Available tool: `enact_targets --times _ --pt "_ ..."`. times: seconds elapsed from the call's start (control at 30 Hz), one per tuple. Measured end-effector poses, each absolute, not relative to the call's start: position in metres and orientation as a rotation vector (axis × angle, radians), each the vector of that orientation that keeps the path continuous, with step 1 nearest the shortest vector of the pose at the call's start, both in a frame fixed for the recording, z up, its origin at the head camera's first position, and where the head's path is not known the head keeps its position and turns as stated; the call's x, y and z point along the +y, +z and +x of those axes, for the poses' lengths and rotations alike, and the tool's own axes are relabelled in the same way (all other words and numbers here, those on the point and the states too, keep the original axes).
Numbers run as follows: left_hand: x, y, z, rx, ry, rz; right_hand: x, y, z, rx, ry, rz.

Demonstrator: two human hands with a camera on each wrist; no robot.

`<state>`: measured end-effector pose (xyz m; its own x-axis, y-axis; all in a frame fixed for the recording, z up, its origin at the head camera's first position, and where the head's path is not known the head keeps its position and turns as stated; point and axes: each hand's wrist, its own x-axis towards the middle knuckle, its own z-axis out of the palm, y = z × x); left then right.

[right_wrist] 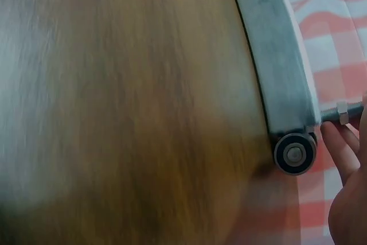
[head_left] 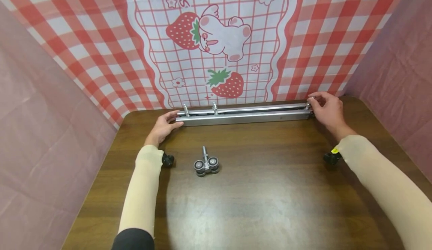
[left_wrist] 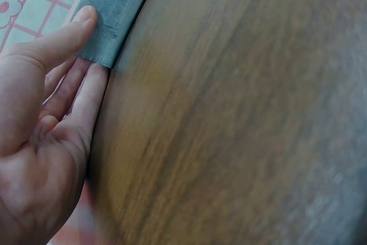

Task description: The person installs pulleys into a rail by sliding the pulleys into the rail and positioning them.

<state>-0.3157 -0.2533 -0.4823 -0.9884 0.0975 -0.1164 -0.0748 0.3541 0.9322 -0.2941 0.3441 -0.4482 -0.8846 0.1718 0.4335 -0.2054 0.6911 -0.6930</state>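
Observation:
A long grey metal track rail (head_left: 243,120) lies along the back of the table, its slotted side up. My left hand (head_left: 162,129) holds its left end, thumb on the front face and fingers at the end opening. Two threaded bolts, a left one (head_left: 186,110) and another (head_left: 215,108), stand up from the slot near that end. At the right end, my right hand (head_left: 329,112) pinches the bolt (right_wrist: 328,115) of a roller carriage. One wheel (right_wrist: 295,154) of this carriage sticks out past the rail's end; its other wheels are mostly hidden.
Another roller carriage (head_left: 206,163) rests on the brown wooden table (head_left: 256,205), left of the middle, bolt pointing to the back. Behind the rail hangs a red checked cloth (head_left: 229,28) with strawberries. Pink curtains (head_left: 44,130) close off both sides.

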Motion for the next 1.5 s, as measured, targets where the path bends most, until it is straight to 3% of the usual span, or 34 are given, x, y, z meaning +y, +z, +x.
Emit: enact_targets --times 1.03,1.5 --pt "-0.256 -0.483 -0.313 2.454 1.695 0.016 0.333 -0.441 -0.296 -2.499 1.226 0.065" --pt "-0.255 -0.483 -0.314 2.445 1.698 0.008 0.296 -0.442 -0.3 -2.495 1.279 0.097"
